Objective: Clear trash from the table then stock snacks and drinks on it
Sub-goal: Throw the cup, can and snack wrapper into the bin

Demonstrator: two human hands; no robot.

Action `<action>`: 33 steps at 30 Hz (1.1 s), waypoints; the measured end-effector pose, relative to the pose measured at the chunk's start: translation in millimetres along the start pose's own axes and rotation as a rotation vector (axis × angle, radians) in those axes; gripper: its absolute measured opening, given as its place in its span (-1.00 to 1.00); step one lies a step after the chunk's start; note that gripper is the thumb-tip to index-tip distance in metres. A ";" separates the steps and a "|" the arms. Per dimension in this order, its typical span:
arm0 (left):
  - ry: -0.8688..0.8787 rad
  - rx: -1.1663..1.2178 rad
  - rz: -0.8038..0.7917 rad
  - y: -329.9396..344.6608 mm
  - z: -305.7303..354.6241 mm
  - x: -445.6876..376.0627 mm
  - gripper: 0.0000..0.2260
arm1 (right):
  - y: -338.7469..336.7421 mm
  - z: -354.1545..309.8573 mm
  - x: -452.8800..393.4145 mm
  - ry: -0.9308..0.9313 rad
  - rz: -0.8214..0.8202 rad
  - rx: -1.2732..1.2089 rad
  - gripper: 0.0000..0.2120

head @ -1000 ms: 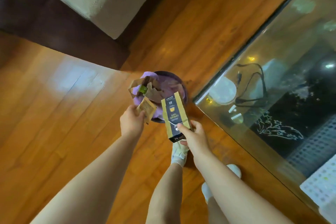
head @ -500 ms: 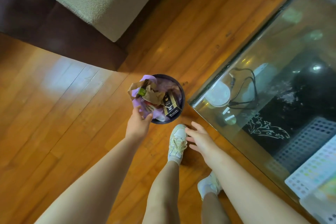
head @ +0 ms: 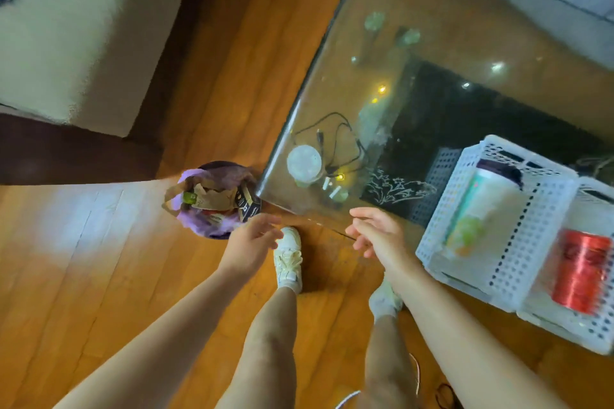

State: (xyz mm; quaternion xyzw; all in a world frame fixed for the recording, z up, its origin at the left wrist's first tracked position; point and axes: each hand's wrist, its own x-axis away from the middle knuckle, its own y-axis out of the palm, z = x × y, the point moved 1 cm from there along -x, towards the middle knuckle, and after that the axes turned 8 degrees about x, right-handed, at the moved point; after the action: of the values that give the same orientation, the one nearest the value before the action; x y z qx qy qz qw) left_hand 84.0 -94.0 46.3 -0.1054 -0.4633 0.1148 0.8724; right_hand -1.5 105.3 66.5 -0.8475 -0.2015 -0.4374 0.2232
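The box point(head: 247, 204) that her right hand point(head: 378, 236) held now lies in the bin point(head: 216, 199). The wrapper has left her left hand point(head: 249, 244) too; both hands hang loose, drawn back.

Left hand point(head: 251, 240) and right hand point(head: 378, 233) loose-fingered and holding nothing, bin point(head: 217, 197) stuffed with trash beside glass table point(head: 332, 43), white baskets point(head: 518, 229) holding bottle point(head: 478, 209) and red can point(head: 579, 271)

Trash bin point(head: 216, 199) left of table point(head: 332, 76)
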 end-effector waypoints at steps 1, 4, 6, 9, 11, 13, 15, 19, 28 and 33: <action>0.018 -0.006 -0.017 15.8 10.5 1.7 -0.83 | -16.9 6.7 4.5 -0.011 0.033 -0.021 -0.82; 0.070 0.018 -0.058 70.0 41.1 9.6 -0.85 | -71.1 33.9 19.5 -0.029 0.129 -0.125 -0.80; 0.089 0.039 -0.084 109.9 59.9 18.9 -0.84 | -107.6 55.6 31.5 -0.019 0.193 -0.212 -0.81; 0.096 0.056 -0.124 173.9 84.6 35.9 -0.83 | -158.8 89.1 47.9 0.007 0.277 -0.304 -0.80; 0.086 0.063 -0.169 216.7 98.2 46.6 -0.82 | -190.2 112.2 54.7 0.027 0.348 -0.337 -0.79; 0.083 0.044 -0.193 255.5 110.8 53.0 -0.79 | -218.6 135.6 56.1 0.049 0.425 -0.344 -0.81; 0.122 -0.026 -0.173 287.8 121.6 55.6 -0.74 | -242.3 156.9 53.5 0.054 0.491 -0.282 -0.82; 0.304 -0.299 0.014 330.0 137.0 48.5 -0.51 | -280.7 185.6 34.7 0.022 0.667 -0.040 -0.55; 0.282 -0.590 0.225 372.5 153.4 15.4 -0.32 | -319.9 209.4 -18.6 0.071 0.783 0.248 -0.27; 0.262 -0.613 0.280 380.7 158.1 7.4 -0.26 | -321.9 218.7 -32.4 0.081 0.706 0.283 -0.27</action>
State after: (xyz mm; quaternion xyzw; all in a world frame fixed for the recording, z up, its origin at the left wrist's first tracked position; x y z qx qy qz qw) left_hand -82.6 282.7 28.3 -0.4382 -0.3417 0.0744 0.8281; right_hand -49.2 485.6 -8.6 -0.8075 0.0533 -0.3349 0.4827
